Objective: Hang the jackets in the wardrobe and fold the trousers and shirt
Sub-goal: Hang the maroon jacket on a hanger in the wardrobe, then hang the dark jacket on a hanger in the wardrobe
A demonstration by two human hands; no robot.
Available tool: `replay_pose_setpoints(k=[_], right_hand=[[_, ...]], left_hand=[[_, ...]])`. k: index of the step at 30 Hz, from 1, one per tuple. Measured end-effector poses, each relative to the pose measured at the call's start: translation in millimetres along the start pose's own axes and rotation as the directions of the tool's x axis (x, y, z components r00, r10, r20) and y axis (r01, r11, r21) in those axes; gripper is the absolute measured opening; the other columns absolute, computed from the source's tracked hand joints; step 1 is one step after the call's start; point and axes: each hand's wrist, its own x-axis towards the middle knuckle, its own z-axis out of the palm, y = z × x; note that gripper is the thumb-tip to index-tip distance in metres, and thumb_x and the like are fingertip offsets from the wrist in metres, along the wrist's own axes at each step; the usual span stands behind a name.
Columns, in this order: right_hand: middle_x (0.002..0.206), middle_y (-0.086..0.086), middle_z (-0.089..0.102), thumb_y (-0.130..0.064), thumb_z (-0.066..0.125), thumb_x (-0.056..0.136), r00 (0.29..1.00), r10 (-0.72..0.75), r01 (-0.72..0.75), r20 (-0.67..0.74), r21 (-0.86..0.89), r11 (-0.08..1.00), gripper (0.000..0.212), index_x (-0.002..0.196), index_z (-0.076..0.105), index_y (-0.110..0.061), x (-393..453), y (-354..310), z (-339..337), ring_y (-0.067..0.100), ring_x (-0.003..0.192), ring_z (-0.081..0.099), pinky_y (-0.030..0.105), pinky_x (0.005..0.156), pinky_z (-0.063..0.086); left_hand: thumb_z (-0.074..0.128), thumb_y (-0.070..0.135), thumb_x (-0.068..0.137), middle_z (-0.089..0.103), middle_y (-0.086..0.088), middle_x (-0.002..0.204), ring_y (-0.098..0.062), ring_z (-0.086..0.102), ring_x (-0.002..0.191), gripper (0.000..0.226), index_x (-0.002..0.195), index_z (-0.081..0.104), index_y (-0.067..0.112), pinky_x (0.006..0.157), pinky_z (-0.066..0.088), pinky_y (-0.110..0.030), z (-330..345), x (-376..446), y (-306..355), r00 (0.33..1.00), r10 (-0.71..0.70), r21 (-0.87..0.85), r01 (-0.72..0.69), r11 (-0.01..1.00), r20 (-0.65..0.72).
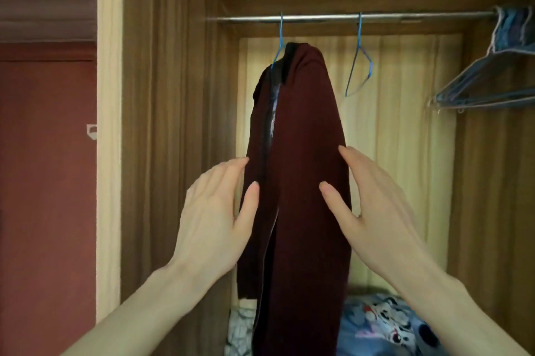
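Now, the dark maroon jacket [301, 158] hangs on a blue wire hanger [280, 37] hooked over the metal rail [347, 17] inside the wooden wardrobe [173, 95]; it is turned edge-on to me, with its dark lining showing along the left fold. My left hand [215, 210] lies against the jacket's left side, fingers straight, thumb resting on the cloth; it grips nothing. My right hand [373, 199] lies against the right side, fingers likewise straight, thumb laid on the front of the fabric; no grip there either. A second blue hanger [359, 66] hangs bare on the rail just to the right of the jacket; a bunch of bare hangers [492, 77] hangs at the rail's far right end. Patterned blue fabric [385, 323] lies on the wardrobe floor under the jacket; a red wall [46, 182] stands to the left of the wardrobe.
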Motion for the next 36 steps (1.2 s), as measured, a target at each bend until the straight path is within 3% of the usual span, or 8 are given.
replay_pose_setpoints(k=[5, 11, 20, 25, 31, 36], right_hand=[[0.169, 0.001, 0.032, -0.061, 0.04, 0.105, 0.996, 0.051, -0.038, 0.076, -0.173, 0.984, 0.071, 0.164, 0.029, -0.023, -71.6, 6.7, -8.7, 0.018, 0.156, 0.028, 0.042, 0.127, 0.027], [0.163, 0.011, 0.042, -0.055, 0.044, 0.104, 0.996, 0.091, -0.085, 0.006, -0.309, 0.947, 0.071, 0.159, 0.04, -0.011, -140.4, 13.4, -19.2, 0.029, 0.153, 0.037, 0.052, 0.123, 0.032], [0.158, 0.006, 0.05, -0.054, 0.049, 0.104, 0.976, 0.169, -0.218, -0.139, -0.538, 0.814, 0.064, 0.153, 0.05, -0.012, -210.0, 12.9, -44.6, 0.024, 0.152, 0.04, 0.042, 0.127, 0.021], [0.157, 0.003, 0.052, -0.053, 0.054, 0.102, 0.939, 0.272, -0.343, -0.211, -0.621, 0.705, 0.063, 0.15, 0.054, -0.013, -241.2, 4.3, -60.9, 0.024, 0.151, 0.041, 0.05, 0.125, 0.03], [0.158, 0.004, 0.051, -0.054, 0.053, 0.101, 0.874, 0.39, -0.464, -0.291, -0.739, 0.488, 0.065, 0.152, 0.052, -0.013, -285.3, -11.3, -92.8, 0.025, 0.151, 0.042, 0.049, 0.125, 0.029], [0.162, 0.003, 0.046, -0.059, 0.048, 0.102, 0.778, 0.497, -0.55, -0.384, -0.799, 0.242, 0.068, 0.156, 0.047, -0.016, -327.0, -36.4, -133.9, 0.023, 0.155, 0.035, 0.047, 0.129, 0.022]], left_hand=[[0.039, 0.045, 0.107, 0.051, 0.005, 0.154, -0.013, 0.041, 0.147, 0.052, 0.153, 0.048, 0.021, 0.121, 0.036, -0.043, -1.0, -72.1, 4.5, 0.99, -0.069, 0.075, 0.06, 0.995, 0.124], [0.044, 0.043, 0.107, 0.048, -0.006, 0.158, -0.024, 0.037, 0.152, 0.056, 0.154, 0.049, 0.013, 0.124, 0.03, -0.05, 14.4, -120.7, 3.5, 0.966, 0.081, 0.192, -0.13, 0.973, 0.247], [0.046, 0.044, 0.104, 0.052, -0.005, 0.156, -0.024, 0.041, 0.15, 0.057, 0.15, 0.053, 0.011, 0.122, 0.032, -0.052, 66.1, -169.7, 29.5, 0.945, 0.216, -0.099, -0.197, 0.975, 0.245], [0.045, 0.045, 0.103, 0.056, -0.006, 0.151, -0.026, 0.047, 0.146, 0.057, 0.145, 0.059, 0.009, 0.122, 0.032, -0.049, 91.2, -177.8, 53.1, 0.92, 0.329, -0.296, -0.259, 0.919, 0.215], [0.048, 0.043, 0.103, 0.057, -0.007, 0.151, -0.027, 0.049, 0.144, 0.055, 0.143, 0.06, 0.006, 0.117, 0.039, -0.052, 128.0, -199.4, 95.7, 0.878, 0.452, -0.528, -0.312, 0.79, 0.157], [0.048, 0.043, 0.104, 0.057, -0.007, 0.15, -0.029, 0.049, 0.142, 0.055, 0.144, 0.058, 0.007, 0.122, 0.032, -0.045, 137.5, -227.7, 145.8, 0.823, 0.546, -0.693, -0.301, 0.655, 0.159]])
